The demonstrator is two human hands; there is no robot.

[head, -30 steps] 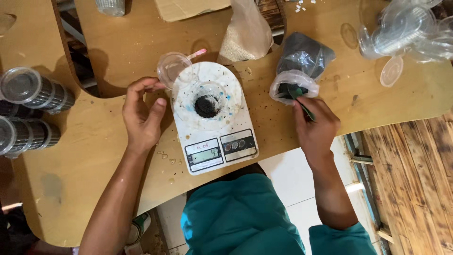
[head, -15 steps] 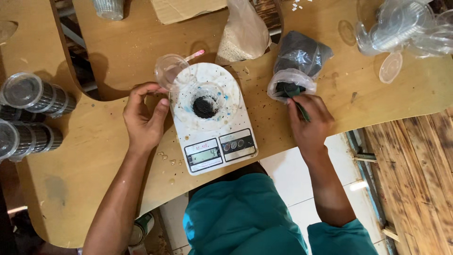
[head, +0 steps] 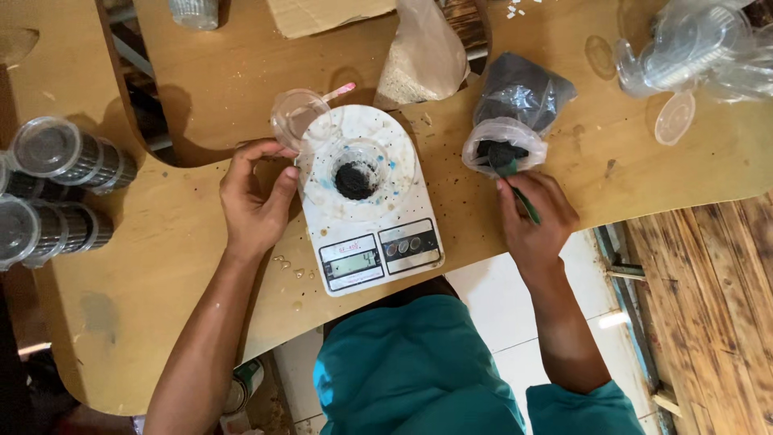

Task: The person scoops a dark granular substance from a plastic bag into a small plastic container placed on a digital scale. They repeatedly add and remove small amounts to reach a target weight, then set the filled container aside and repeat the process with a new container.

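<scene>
The right hand (head: 535, 217) was closed around the handle of a green scoop (head: 515, 181), whose bowl sat loaded with dark granules in the rolled-down mouth of a plastic bag (head: 506, 145) of the same dark stuff. The left hand (head: 256, 197) lay half open, fingers curled and gripping nothing, its thumb and fingertips just beside the left edge of the white kitchen scale (head: 366, 201). On the scale's round platform stood one small clear cup (head: 356, 171) with a dark mound at its bottom. The likeliest slip, judging from the specks already strewn over the wooden table (head: 201, 250), was that a full scoop carried across the gap between bag and cup would shed granules on the way; a tilt of the wrist would do it. The left hand also sat near enough to the scale that a nudge could shift the platform or upset the reading. The soft bag could sag or tip as the scoop left it. By count: one scale, one scoop, one cup on the platform, one empty cup (head: 296, 113) touching the scale's far left corner, one dark bag and one bag of pale grain (head: 419, 60) behind it, and about four lidded filled cups (head: 56, 181) lying at the left edge. The heap of empty containers and lids (head: 692, 56) at the far right was too jumbled to count.
</scene>
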